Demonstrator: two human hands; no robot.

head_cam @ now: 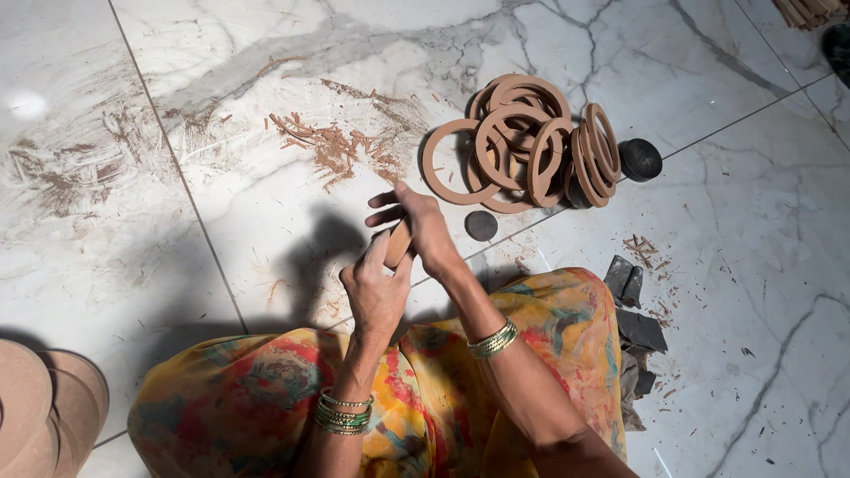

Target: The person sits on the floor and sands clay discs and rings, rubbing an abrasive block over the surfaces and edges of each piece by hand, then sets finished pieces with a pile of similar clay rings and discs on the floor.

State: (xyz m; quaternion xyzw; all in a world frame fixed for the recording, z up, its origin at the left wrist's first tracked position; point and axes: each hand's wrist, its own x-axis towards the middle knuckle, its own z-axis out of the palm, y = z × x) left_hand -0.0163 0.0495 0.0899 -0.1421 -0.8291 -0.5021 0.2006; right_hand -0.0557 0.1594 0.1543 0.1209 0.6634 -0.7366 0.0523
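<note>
A brown clay ring (398, 242) is gripped between the left hand (375, 292) and right hand (428, 228), fingers closed around it, above the marble floor (266, 204); a pile of rings (522, 142) lies near.

The floor (266, 204) is white marble veined in grey, smeared with reddish-brown dust. The rings (522, 142) are terracotta brown, beside two black round lumps (639, 159). The lap cloth (248, 398) is yellow, blotched with red, orange and teal. Green and gold bangles (343, 414) circle both wrists.
</note>
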